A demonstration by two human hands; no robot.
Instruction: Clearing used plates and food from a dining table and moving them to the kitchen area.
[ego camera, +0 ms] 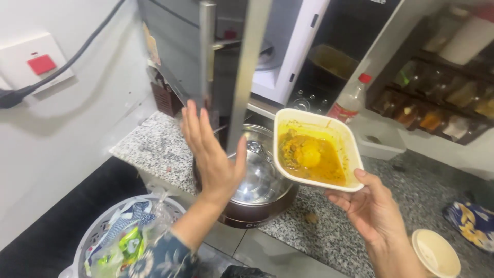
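Observation:
My right hand [371, 209] holds a cream square container [351, 148] by its lower right corner; yellow curry with a pale lump fills it. It hangs in front of a white microwave [288, 56] whose door [177, 46] stands swung open to the left. My left hand [212, 154] is raised flat, fingers apart, palm toward the edge of the open door, holding nothing. Below both hands sits a round cooker with a shiny steel lid [260, 177] on the speckled granite counter [159, 146].
A clear bottle with a red cap [350, 100] stands beside the microwave, with a white tray [378, 139] next to it. Jars fill a shelf rack [442, 103] at right. A cream round lid [436, 253] and a patterned cloth [473, 221] lie on the counter. A bin with wrappers [123, 237] stands below left.

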